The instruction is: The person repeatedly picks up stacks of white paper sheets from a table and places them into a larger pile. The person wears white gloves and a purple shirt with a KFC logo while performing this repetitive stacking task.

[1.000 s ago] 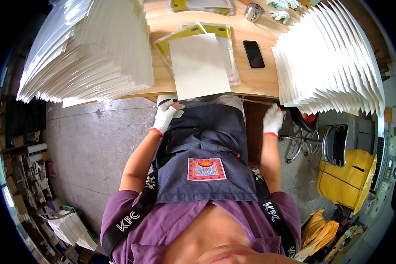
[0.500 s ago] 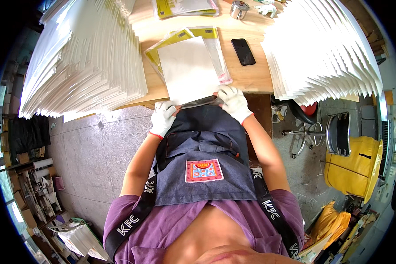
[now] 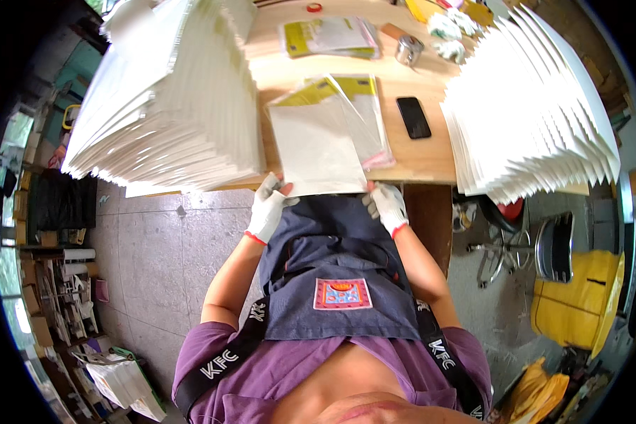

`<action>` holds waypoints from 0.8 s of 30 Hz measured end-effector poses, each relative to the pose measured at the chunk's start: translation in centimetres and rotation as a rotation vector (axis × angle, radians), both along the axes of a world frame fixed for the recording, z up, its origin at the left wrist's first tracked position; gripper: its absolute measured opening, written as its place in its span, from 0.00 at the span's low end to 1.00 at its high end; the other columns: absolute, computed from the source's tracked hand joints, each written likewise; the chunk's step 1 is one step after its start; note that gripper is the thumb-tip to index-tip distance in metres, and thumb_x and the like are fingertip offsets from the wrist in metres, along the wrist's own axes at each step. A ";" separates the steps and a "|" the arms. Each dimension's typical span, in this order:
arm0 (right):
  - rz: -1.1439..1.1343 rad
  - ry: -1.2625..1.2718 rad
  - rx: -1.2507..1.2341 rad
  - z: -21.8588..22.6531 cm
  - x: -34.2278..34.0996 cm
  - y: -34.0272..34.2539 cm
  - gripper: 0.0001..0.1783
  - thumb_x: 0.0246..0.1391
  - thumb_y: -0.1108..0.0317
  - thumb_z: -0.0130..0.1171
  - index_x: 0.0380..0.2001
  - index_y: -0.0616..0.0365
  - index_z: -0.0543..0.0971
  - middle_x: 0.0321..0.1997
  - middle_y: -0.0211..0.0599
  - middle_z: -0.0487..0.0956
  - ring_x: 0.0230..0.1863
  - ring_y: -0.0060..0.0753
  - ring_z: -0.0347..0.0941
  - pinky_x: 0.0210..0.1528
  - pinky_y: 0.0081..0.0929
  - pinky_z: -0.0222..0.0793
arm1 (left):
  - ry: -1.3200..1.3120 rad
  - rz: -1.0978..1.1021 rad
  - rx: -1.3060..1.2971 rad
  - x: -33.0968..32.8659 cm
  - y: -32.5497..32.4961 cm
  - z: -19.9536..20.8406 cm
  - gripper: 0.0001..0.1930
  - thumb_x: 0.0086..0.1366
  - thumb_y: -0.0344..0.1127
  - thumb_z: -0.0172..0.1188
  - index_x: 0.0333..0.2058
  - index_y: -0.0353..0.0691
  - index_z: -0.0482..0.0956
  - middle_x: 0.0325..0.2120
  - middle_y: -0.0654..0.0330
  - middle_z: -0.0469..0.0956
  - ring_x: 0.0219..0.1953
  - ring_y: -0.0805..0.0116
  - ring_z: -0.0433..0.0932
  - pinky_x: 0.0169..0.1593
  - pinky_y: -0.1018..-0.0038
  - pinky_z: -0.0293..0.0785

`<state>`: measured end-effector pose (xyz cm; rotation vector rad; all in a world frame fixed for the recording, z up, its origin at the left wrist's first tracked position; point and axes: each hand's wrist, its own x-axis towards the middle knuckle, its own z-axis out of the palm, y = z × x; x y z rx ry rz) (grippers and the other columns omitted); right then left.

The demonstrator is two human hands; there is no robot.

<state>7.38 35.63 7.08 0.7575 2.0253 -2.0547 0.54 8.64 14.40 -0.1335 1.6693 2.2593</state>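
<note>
A white sheet (image 3: 318, 152) lies flat at the table's front edge, slanting a little, its near end reaching over the edge. My gloved left hand (image 3: 268, 205) pinches its near left corner between thumb and fingers. At the near right corner, my right hand (image 3: 386, 206), gloved too, is closed with the thumb on the edge. Bare thumb tips show on both hands. Clear plastic bags with yellow-green tops (image 3: 364, 85) lie under and behind the sheet. I cannot tell whether a clear film covers the sheet.
Tall stacks of white sheets stand left (image 3: 184, 127) and right (image 3: 523, 120). A black phone (image 3: 413, 117), a metal canister (image 3: 408, 51), more bagged packets (image 3: 328, 37) and white gloves (image 3: 449, 49) lie on the wooden table (image 3: 424, 159). A chair (image 3: 553, 247) stands right, beside a yellow bag (image 3: 576, 304).
Both hands have drawn back toward me, keeping to the sheet's near corners. The dark gap between them has gone, and the sheet's near edge now runs straight across. My view has shifted.
</note>
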 end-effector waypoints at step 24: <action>0.688 0.591 -0.187 35.1 -16.6 -15.0 0.17 0.58 0.54 0.50 0.26 0.57 0.75 0.16 0.26 0.72 0.13 0.13 0.61 0.13 0.14 0.54 | 0.884 0.269 -0.850 -7.1 -24.1 28.7 0.23 0.63 0.35 0.43 0.55 0.34 0.67 0.54 0.56 0.68 0.54 0.70 0.66 0.56 0.78 0.60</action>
